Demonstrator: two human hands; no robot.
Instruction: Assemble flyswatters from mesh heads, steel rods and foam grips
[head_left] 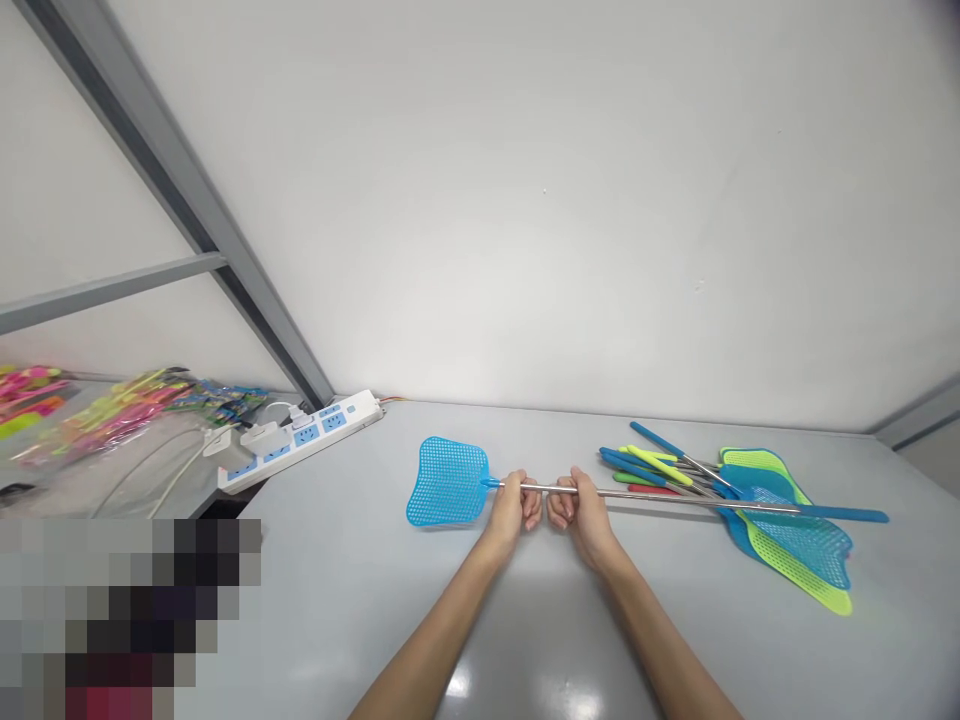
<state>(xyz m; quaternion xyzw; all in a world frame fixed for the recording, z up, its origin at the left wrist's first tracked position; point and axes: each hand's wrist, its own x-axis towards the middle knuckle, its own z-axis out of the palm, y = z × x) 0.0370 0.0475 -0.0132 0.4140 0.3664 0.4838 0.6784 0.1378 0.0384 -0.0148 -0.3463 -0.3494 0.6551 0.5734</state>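
Both my hands grip the thin metal rod of a blue fly swatter, which lies crosswise in front of me. My left hand is closed on the rod close to the perforated blue head. A short way to its right, my right hand is closed around the same rod. The rod runs on to the right and ends in a blue grip. That end passes over a pile of fly swatters with blue and yellow-green heads. Their blue, yellow, green and red handles point left, beside my right hand.
A white power strip with plugs and cables stands at the left edge of the grey table. Farther left lie colourful items in clear plastic bags. A pale wall rises behind the table, and grey metal framing slants at left.
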